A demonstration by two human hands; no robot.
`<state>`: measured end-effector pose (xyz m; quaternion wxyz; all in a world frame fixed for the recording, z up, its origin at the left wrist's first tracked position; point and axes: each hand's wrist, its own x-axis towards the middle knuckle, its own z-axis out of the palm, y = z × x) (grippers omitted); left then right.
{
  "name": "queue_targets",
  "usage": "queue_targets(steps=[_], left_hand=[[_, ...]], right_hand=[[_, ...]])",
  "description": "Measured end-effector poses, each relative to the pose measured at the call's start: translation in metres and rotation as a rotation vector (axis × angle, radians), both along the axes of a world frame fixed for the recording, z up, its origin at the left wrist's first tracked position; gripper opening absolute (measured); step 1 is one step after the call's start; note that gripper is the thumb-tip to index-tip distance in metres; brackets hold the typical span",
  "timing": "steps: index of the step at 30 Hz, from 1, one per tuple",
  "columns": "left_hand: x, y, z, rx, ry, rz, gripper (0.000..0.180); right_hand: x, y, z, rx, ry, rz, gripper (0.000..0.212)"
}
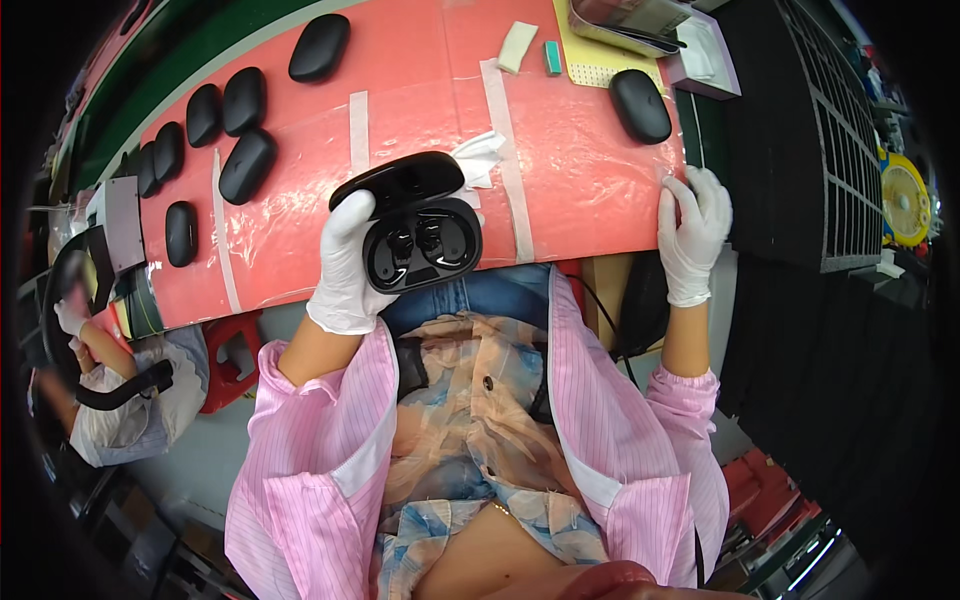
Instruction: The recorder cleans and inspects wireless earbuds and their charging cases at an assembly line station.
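A black earbud charging case is held in my left hand, its lid raised. Two black earbuds sit inside; one earbud shows near the middle of the tray. White gloves cover both hands. The left fingers wrap round the case's left side, above the near edge of the table. My right hand is at the table's right edge, its fingers loosely bent and apart, with nothing visible in them. A crumpled white cloth lies just behind the raised lid.
Several closed black cases, one case among them, lie on the red table mat to the left. Another case is at the right, near a tin and a white box. A co-worker's arm shows far left.
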<state>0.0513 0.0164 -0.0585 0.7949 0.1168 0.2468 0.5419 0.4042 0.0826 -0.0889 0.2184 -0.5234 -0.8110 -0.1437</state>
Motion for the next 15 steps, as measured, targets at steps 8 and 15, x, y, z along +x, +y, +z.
queue_targets(steps=[8, 15], left_hand=[[-0.026, -0.015, -0.017, 0.324, -0.170, -0.011, 0.124], [-0.112, -0.128, -0.040, 0.317, -0.089, 0.074, 0.117]], right_hand=[[-0.078, -0.010, 0.030, -0.455, 0.814, 0.070, 0.028], [-0.192, 0.006, 0.015, -0.353, 0.446, 0.502, 0.022]])
